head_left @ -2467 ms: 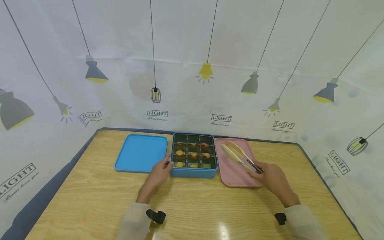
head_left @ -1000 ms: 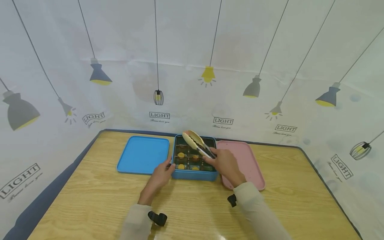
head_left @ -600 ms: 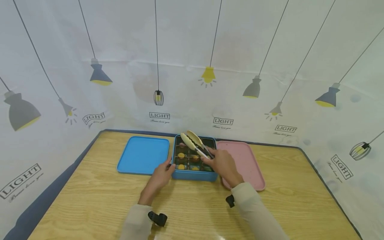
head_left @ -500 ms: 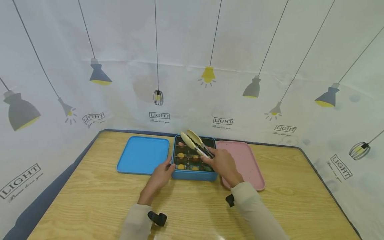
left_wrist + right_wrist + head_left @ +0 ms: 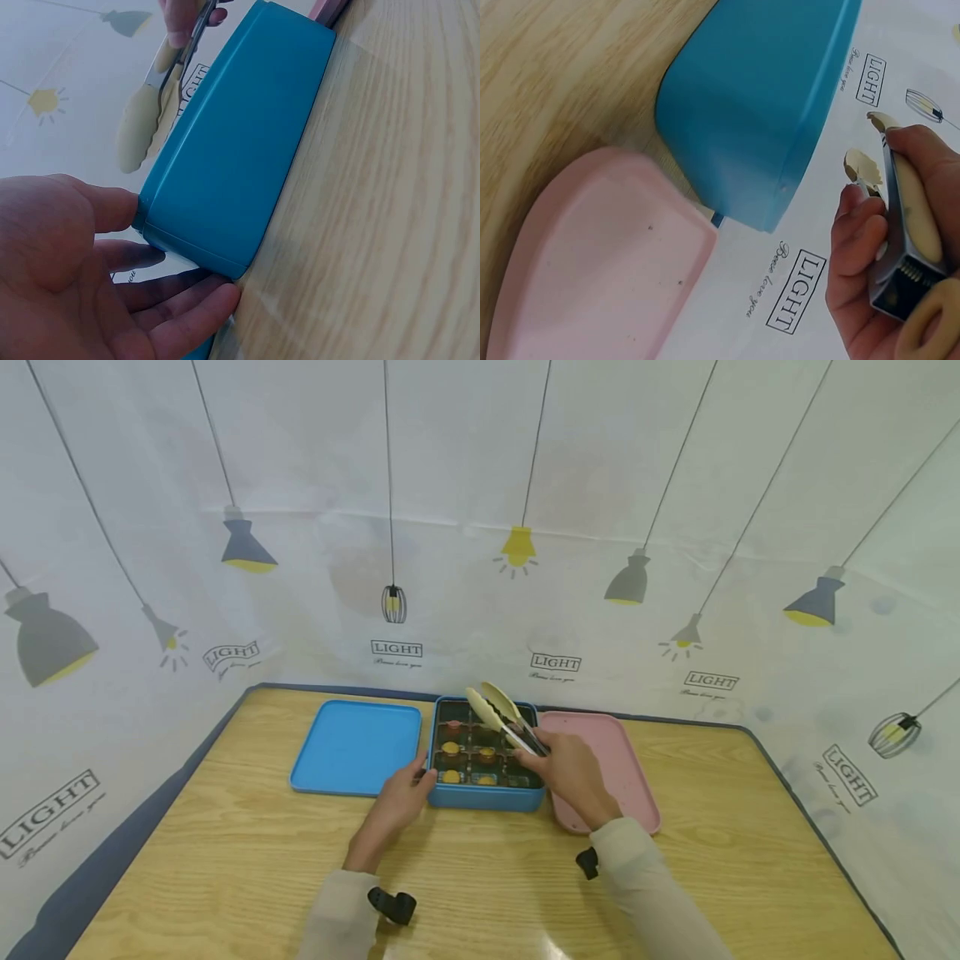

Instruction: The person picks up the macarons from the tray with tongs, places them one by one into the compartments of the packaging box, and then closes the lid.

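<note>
A blue box [image 5: 487,798] stands on the table, its dark tray inside split into compartments. Several hold small yellow-topped food pieces [image 5: 450,748], and a reddish piece [image 5: 452,725] lies at the left farther back. My left hand [image 5: 402,797] holds the box's near left corner, thumb at the rim and fingers along the side, as the left wrist view [image 5: 75,277] shows. Over the box's right part, my right hand [image 5: 567,774] grips metal tongs [image 5: 517,735] with cream tips. The tips are apart, with nothing visible between them. The tongs and hand hide some right-hand compartments.
To the left of the box lies a flat blue lid [image 5: 356,747]. A pink tray [image 5: 615,760] with a few dark specks sits at its right, partly behind my right forearm. A white printed curtain [image 5: 450,568] rises behind the wooden table [image 5: 465,877].
My right hand has carried the tongs from above the pink tray to above the box, then slightly right. A reddish piece now shows in a left compartment. My left hand stays at the corner.
</note>
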Tool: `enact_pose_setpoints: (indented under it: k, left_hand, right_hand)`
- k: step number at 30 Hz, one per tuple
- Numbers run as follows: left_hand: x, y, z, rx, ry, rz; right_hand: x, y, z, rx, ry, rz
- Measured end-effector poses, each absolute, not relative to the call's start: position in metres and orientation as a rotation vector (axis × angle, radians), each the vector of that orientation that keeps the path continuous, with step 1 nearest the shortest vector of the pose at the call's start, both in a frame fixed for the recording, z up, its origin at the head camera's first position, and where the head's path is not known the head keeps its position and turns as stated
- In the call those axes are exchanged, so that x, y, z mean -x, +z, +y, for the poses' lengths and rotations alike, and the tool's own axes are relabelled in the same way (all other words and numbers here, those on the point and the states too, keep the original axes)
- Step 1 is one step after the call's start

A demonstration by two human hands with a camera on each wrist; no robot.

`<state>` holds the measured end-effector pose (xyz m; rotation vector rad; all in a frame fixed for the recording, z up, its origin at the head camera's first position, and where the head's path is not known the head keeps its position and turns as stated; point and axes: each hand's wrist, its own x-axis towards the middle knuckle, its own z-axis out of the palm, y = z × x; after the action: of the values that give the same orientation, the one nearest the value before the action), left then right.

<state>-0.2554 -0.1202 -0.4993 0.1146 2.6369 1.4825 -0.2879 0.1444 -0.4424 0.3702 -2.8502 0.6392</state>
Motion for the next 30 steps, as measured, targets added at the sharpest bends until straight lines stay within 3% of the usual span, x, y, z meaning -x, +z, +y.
enact_pose_setpoints:
  k: [22, 30]
  left_hand:
    - [0.256, -0.501, -0.121, -0.100, 1.486, 2.611]
    - [0.255, -0.500, -0.120, -0.098, 1.493, 2.599]
  right_hand:
    - [0.286, -0.458, 0.198, -0.249, 0.618, -2.770]
    - [0.283, -0.459, 0.227, -0.018, 0.608, -2.855]
